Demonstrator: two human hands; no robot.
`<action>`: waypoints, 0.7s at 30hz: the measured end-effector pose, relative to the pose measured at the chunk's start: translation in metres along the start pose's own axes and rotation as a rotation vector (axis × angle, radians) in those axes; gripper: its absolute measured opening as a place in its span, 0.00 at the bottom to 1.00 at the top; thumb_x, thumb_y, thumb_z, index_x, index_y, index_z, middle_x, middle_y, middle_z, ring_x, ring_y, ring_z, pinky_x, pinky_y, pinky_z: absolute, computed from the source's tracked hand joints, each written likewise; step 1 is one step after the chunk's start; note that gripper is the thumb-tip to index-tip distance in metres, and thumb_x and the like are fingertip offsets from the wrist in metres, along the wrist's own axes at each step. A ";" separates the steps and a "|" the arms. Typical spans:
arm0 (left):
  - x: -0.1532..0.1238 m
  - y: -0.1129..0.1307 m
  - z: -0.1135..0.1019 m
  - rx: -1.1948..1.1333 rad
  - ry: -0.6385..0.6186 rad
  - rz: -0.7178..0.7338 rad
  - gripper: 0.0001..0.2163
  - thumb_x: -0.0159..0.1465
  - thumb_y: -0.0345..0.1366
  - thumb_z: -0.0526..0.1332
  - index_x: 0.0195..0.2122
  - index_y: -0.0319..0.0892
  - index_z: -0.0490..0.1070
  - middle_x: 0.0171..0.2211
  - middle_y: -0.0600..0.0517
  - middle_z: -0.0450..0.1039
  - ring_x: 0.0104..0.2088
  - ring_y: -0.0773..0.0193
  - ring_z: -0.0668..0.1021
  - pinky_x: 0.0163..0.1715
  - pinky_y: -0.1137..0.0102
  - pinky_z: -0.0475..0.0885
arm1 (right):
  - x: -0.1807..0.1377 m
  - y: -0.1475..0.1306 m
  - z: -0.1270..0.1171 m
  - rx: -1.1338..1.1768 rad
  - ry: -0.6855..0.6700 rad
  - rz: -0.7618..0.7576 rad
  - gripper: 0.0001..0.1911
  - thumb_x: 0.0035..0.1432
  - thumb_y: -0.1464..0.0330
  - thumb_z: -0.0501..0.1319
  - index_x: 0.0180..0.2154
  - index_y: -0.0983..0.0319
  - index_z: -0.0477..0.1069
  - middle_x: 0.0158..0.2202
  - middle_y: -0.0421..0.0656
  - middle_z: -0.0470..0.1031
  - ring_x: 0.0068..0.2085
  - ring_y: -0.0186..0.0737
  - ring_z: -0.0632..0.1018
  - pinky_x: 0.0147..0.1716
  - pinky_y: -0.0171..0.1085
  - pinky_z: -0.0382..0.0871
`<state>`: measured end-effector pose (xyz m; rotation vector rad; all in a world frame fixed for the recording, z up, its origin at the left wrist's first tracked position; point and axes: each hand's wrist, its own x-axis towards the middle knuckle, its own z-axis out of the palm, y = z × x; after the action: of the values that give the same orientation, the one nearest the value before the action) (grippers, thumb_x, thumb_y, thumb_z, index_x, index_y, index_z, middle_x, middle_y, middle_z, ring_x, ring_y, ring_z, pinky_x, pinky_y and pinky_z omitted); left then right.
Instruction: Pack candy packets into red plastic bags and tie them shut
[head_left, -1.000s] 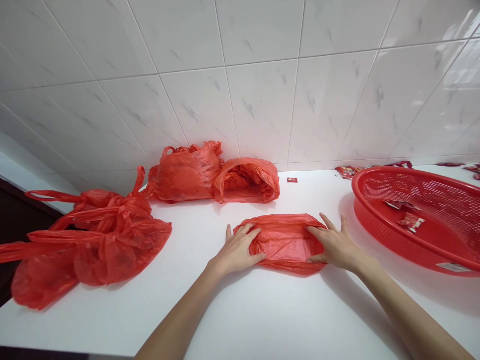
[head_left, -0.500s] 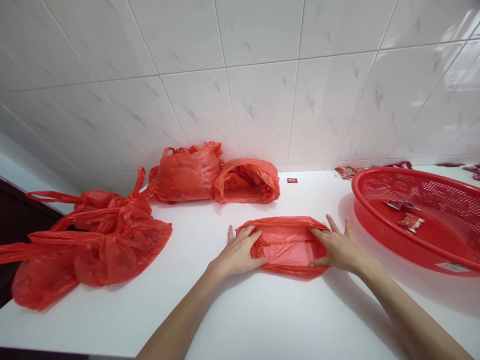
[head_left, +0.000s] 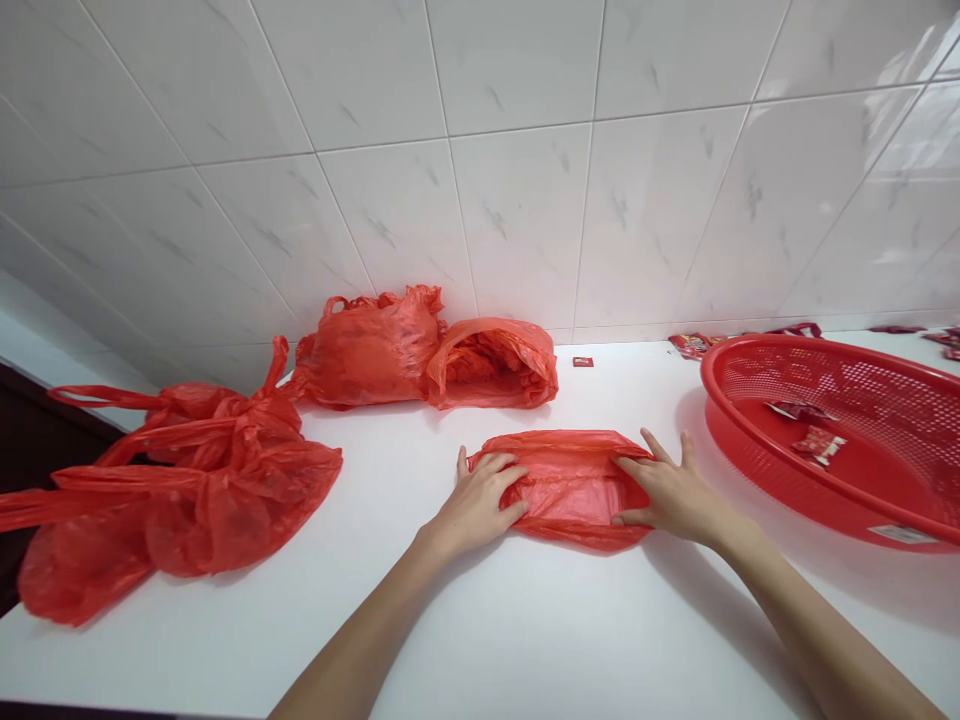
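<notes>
In the middle of the white table a red plastic bag (head_left: 566, 492) lies with its mouth spread wide, showing its inside. My left hand (head_left: 480, 500) holds the left side of the mouth, its thumb and fingers hooked over the rim. On the right side of the same bag, my right hand (head_left: 667, 490) grips the rim between thumb and index finger, while a couple of its other fingers stick out. Nothing but a fold of plastic shows inside the bag.
Tied red bags (head_left: 217, 490) sit at the left. By the tiled wall stand a filled red bag (head_left: 367, 350) and an open red bag (head_left: 525, 340). A red basket (head_left: 795, 510) at right holds small packets (head_left: 821, 443). More packets (head_left: 694, 345) and a small red packet (head_left: 583, 362) lie near the wall.
Both hands keep their places on the bag's rim. The bag's near edge has shifted very slightly up and the view has moved a little; little else differs.
</notes>
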<state>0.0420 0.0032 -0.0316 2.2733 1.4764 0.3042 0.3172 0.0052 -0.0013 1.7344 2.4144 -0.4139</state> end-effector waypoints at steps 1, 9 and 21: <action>0.000 0.000 0.000 -0.003 -0.008 -0.002 0.17 0.65 0.37 0.60 0.55 0.47 0.74 0.61 0.43 0.70 0.63 0.44 0.69 0.65 0.29 0.33 | 0.000 0.000 0.000 -0.002 -0.018 0.026 0.31 0.58 0.55 0.66 0.59 0.61 0.70 0.59 0.55 0.75 0.73 0.71 0.44 0.63 0.79 0.33; -0.003 -0.002 0.000 -0.010 -0.033 0.007 0.20 0.65 0.37 0.60 0.59 0.46 0.71 0.64 0.42 0.67 0.66 0.45 0.66 0.66 0.31 0.32 | -0.007 0.008 -0.010 0.221 0.081 -0.138 0.26 0.60 0.54 0.62 0.57 0.57 0.74 0.61 0.50 0.74 0.73 0.65 0.45 0.64 0.76 0.27; -0.006 0.004 0.002 -0.072 0.169 0.086 0.13 0.68 0.38 0.59 0.51 0.49 0.77 0.56 0.48 0.76 0.64 0.48 0.70 0.67 0.33 0.30 | -0.022 0.150 -0.097 0.279 0.656 0.197 0.21 0.50 0.47 0.63 0.39 0.53 0.82 0.45 0.48 0.84 0.42 0.55 0.83 0.39 0.47 0.77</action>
<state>0.0431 -0.0038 -0.0312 2.3052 1.4247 0.5779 0.4708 0.0598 0.0760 2.5328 2.6391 -0.1740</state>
